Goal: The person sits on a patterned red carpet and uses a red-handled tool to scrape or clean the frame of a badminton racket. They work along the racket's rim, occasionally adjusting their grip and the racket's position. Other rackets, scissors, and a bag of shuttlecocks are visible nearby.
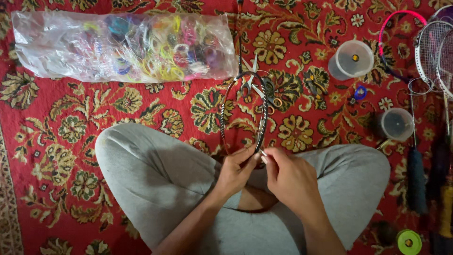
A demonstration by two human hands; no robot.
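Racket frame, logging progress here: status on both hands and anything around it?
Left hand grips racket frame at its near rim. Right hand pinches a small pale piece against that rim. Scissors and pliers lie on the carpet beyond; nothing blocking.

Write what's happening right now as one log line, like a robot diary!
left hand: grips racket frame | right hand: pinches frame edge | frame: unstrung, over lap | scissors: on carpet | bag of string coils: beyond knees
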